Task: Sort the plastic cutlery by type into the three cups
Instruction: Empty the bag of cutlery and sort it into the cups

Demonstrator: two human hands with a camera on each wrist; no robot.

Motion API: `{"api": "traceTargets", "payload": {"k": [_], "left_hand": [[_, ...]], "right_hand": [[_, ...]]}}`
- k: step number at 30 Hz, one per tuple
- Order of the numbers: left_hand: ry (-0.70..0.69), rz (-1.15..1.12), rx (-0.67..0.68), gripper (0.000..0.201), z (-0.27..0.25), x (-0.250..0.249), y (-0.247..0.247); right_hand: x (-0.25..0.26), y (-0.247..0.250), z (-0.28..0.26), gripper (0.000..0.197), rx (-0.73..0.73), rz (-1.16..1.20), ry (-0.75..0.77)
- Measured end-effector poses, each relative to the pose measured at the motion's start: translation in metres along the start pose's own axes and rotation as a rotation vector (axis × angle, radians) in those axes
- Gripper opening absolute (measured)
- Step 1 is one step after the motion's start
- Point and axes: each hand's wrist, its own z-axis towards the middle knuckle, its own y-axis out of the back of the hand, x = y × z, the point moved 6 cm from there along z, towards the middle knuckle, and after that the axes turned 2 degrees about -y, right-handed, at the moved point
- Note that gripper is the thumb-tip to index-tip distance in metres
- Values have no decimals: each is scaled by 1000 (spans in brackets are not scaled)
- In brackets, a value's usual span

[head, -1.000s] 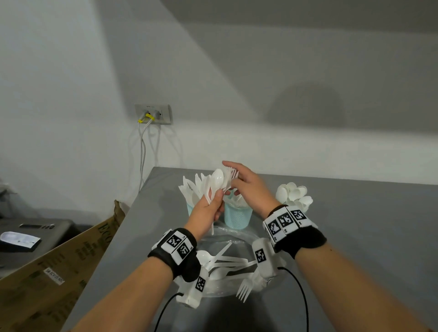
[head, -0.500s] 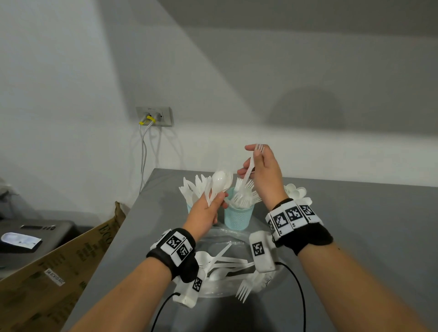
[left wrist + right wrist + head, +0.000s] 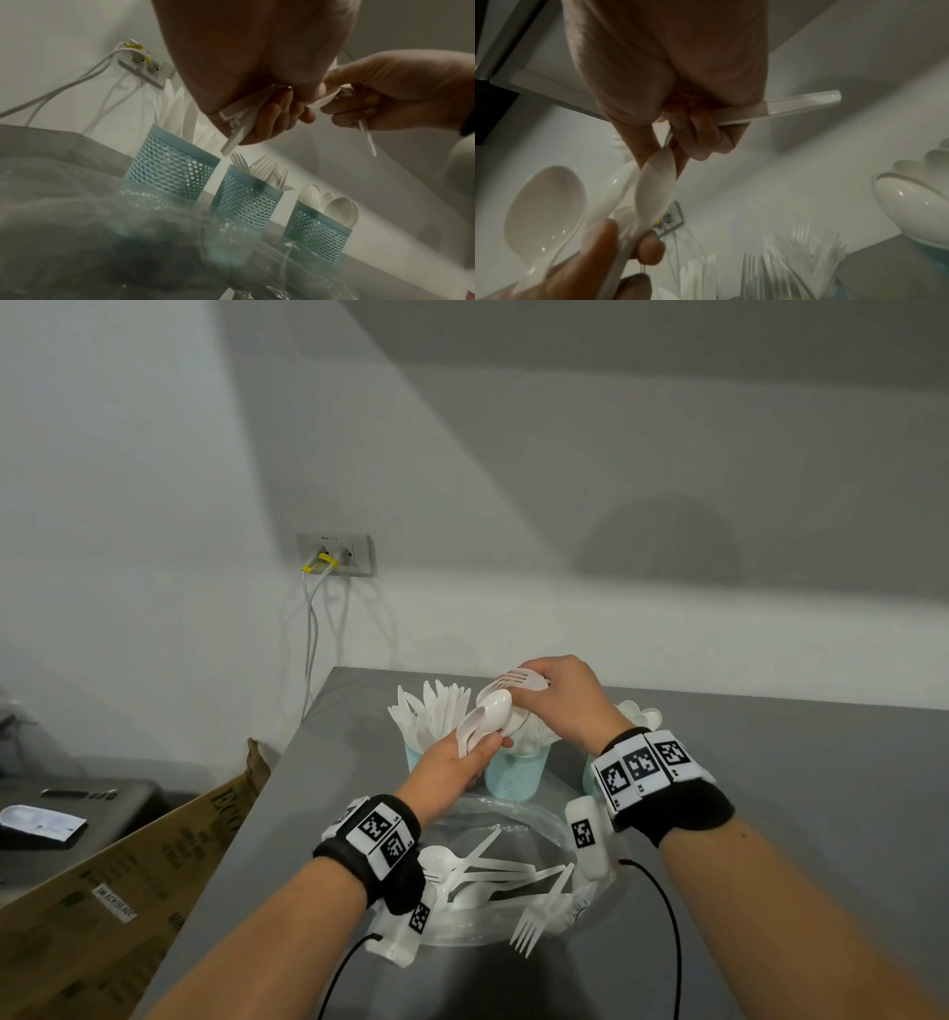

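**Spoons in one hand, a fork in the other, above three part-filled cups**

Grey tabletop (image 3: 770, 814) runs from the viewer to a pale wall, and the sorting happens along its left part. Nearest lies a clear plastic plate (image 3: 513, 814) with the unsorted cutlery (image 3: 493, 870) loose on it: spoons, knife-like pieces and a fork (image 3: 531, 924) whose tines overhang the near rim. That pile suggests the job is well along but not finished.

Above the plate's far side, the left hand (image 3: 454, 765) is curled round a small bundle of spoons (image 3: 485, 716), bowls up and handles poking out below the fist, probably so several can be dropped at once. Just beyond and touching that bundle, the right hand (image 3: 560, 698) has its fingers closed on a fork (image 3: 516, 680), handle through the palm and tines pointing left. Its thumb and forefinger also seem to pinch one spoon bowl, perhaps to pull it from the bundle, though this cannot be told for certain.

Behind the hands stand three blue mesh cups in a row. The left cup (image 3: 172, 172) holds knives, the middle cup (image 3: 246, 205) forks, the right cup (image 3: 317, 237) spoons, all handles down so the types read at a glance. The held fork hovers over the middle cup, its likely destination.

Farthest back, a wall socket (image 3: 336, 554) with two cables; a cardboard box (image 3: 118, 891) stands left of the table.
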Motion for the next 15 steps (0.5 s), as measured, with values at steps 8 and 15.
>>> {"api": "traceTargets", "payload": {"k": [8,15], "left_hand": [[51,71,-37,32,1,9,6],[52,91,-258,41,1,15,23]], "right_hand": [[3,42,7,17,-234,-19,31],[12,79,6,25,-529,-341,116]]}}
